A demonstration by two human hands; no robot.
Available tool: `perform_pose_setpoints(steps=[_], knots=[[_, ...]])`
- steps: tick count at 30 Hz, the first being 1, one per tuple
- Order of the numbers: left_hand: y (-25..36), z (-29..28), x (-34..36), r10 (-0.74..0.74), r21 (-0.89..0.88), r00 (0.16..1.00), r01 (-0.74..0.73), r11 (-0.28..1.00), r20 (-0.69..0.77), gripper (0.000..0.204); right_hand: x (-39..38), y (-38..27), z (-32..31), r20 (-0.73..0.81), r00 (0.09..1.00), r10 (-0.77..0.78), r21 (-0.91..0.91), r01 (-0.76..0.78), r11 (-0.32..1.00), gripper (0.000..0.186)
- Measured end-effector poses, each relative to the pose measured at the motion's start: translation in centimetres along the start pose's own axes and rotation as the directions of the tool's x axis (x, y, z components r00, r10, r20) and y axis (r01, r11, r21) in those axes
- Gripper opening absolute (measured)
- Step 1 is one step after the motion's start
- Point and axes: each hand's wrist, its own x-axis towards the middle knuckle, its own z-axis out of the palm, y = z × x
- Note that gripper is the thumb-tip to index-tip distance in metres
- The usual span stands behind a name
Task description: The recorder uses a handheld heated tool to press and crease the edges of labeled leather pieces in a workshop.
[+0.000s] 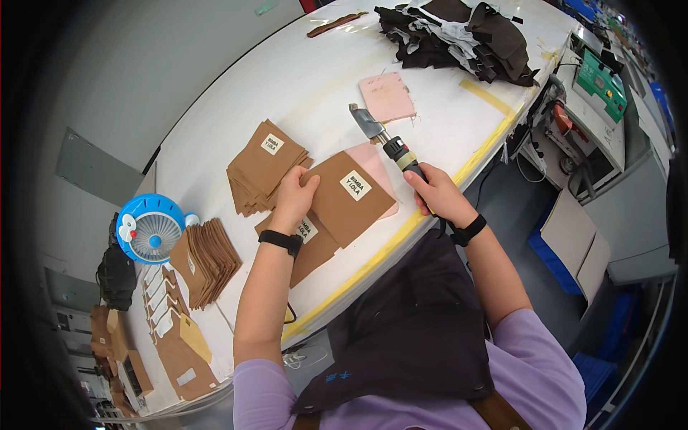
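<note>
My left hand (293, 198) is closed at the left edge of a brown fabric panel (344, 213) with a white label, thumb on top. Under that panel lie another labelled brown panel (309, 252) and a pink sheet (380, 172). My right hand (438, 192) grips the dark handle of a hot-air gun (403, 156). Its flat metal nozzle points up and to the left, above the table and beyond the panel's far edge. Just past my left hand is a stack of labelled brown panels (266, 163).
A second pink pad (387, 97) lies farther back on the white table (308, 86), before a heap of dark scraps (459, 39). To the left are a blue fan (150, 228) and another brown stack (206, 264). Yellow tape (358, 276) runs along the near edge.
</note>
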Motion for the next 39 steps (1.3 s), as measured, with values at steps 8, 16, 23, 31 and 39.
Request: perform_pose_setpoints(steps=[8,16,23,31,39], knots=[[0.5,1.4,-1.2,0.24,0.414,0.965,-0.177,0.893,-0.105,0.02,-4.0,-0.6,-0.6,-0.024,1.0,-0.014,-0.101,0.011,0.995,0.038],[0.4,0.7,-1.5,0.152,0.526,0.987,-0.103,0.845,-0.051,0.032,-11.9,-0.8,-1.7,-0.07,0.998,-0.003,-0.391,-0.024,0.92,0.039],[3.6,1.3,-6.0,0.537,0.745,0.832,-0.445,0.497,0.139,0.041,-13.4,-0.9,-0.6,-0.017,0.983,-0.182,-0.727,0.113,0.677,0.037],[4.9,3.4,-9.5,0.422,0.474,0.734,-0.671,0.57,0.532,0.036,-3.6,-1.5,2.4,0.11,0.98,-0.163,-0.859,0.176,0.481,0.039],[3.9,2.8,-9.5,0.431,0.486,0.694,-0.716,0.501,0.577,0.038,-7.0,-3.8,0.9,0.1,0.995,-0.01,-0.896,0.094,0.434,0.045]])
